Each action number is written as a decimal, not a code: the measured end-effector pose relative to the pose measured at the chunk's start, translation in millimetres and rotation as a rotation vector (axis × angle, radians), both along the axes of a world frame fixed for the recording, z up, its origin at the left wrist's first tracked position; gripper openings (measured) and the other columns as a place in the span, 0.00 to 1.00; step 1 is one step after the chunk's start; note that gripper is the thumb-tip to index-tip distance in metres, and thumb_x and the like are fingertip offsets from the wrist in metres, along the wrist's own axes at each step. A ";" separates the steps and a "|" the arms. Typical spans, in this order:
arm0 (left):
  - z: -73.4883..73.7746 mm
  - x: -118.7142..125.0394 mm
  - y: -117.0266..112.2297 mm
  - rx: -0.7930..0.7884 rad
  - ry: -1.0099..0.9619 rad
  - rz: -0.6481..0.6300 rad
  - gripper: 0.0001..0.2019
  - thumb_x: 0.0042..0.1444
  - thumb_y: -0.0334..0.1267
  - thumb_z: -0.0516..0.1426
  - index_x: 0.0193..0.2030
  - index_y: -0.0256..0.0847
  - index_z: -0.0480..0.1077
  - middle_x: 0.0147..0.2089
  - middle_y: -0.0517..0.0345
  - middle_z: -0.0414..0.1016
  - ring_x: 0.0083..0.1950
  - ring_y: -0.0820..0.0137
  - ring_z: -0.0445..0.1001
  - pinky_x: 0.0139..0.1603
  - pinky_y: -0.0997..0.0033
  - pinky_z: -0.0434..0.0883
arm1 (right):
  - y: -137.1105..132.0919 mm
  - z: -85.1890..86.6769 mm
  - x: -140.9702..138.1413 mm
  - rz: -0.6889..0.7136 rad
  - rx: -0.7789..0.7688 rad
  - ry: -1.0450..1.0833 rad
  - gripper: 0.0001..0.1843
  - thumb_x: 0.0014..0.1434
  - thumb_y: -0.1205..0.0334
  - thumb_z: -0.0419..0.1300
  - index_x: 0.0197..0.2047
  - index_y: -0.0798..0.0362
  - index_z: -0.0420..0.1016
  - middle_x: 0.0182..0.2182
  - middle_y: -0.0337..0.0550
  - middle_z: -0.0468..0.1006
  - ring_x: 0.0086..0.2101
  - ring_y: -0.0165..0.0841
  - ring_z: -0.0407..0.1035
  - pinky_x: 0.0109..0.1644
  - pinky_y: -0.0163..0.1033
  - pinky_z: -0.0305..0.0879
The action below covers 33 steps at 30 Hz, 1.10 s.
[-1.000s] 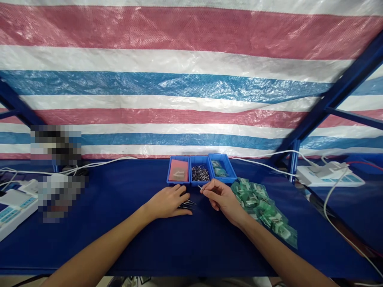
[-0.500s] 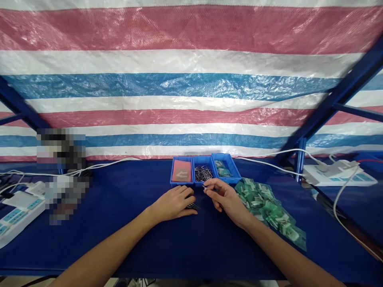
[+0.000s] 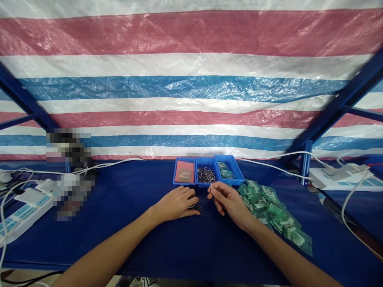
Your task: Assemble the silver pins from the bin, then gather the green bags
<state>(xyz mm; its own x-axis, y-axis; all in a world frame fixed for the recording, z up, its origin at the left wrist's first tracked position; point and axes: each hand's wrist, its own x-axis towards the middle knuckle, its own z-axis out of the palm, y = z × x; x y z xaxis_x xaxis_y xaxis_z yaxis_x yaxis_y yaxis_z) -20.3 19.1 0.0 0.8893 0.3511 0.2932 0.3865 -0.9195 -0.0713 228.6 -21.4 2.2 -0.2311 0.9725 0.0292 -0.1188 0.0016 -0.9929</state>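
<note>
My left hand rests palm down on the blue table, fingers curled over a small bunch of dark, pointed screws that stick out between thumb and forefinger. To its right, my right hand pinches one small shiny screw between thumb and fingertips, held just in front of the middle bin. That blue bin contains a heap of loose screws. Its left neighbour, another blue bin, has a pink sheet with small pale pieces on it.
A third blue bin with small clear green packets stands at the right of the row. Beside my right forearm lies a pile of green-tinted plastic packets. White power strips with cables are at both sides. Behind hangs a striped tarp.
The view has shifted slightly, so everything sits a little further right. In my right fingertips the screw now points more upright. My left hand stays over its screws.
</note>
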 end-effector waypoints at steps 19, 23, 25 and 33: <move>1.2 -1.3 0.5 -0.112 -0.011 0.048 0.16 0.77 0.49 0.50 0.50 0.40 0.71 0.44 0.54 0.72 0.42 0.66 0.74 0.40 0.68 0.70 | -7.2 -6.1 -4.5 -0.113 0.163 -0.241 0.15 0.73 0.44 0.58 0.48 0.46 0.68 0.33 0.37 0.73 0.21 0.28 0.66 0.21 0.33 0.62; 2.0 -0.8 0.1 -0.102 -0.008 0.055 0.16 0.77 0.49 0.50 0.47 0.40 0.70 0.44 0.55 0.72 0.41 0.66 0.74 0.38 0.68 0.69 | -12.2 -5.3 -4.9 -0.145 0.225 -0.370 0.13 0.73 0.45 0.58 0.46 0.45 0.70 0.23 0.33 0.67 0.22 0.33 0.67 0.24 0.36 0.63; 2.5 -0.7 -0.1 -0.101 -0.006 0.061 0.16 0.77 0.50 0.50 0.47 0.40 0.70 0.44 0.54 0.72 0.41 0.67 0.74 0.37 0.69 0.69 | -13.7 -3.6 -4.7 -0.168 0.271 -0.411 0.13 0.73 0.45 0.59 0.45 0.46 0.71 0.23 0.34 0.67 0.22 0.33 0.68 0.25 0.37 0.64; 2.0 -1.4 -0.3 -0.151 -0.012 0.080 0.16 0.77 0.50 0.50 0.46 0.40 0.69 0.43 0.56 0.72 0.42 0.66 0.74 0.38 0.69 0.68 | -13.5 0.6 -5.2 -0.170 0.228 -0.343 0.14 0.71 0.44 0.60 0.44 0.46 0.72 0.22 0.33 0.67 0.21 0.32 0.67 0.23 0.36 0.63</move>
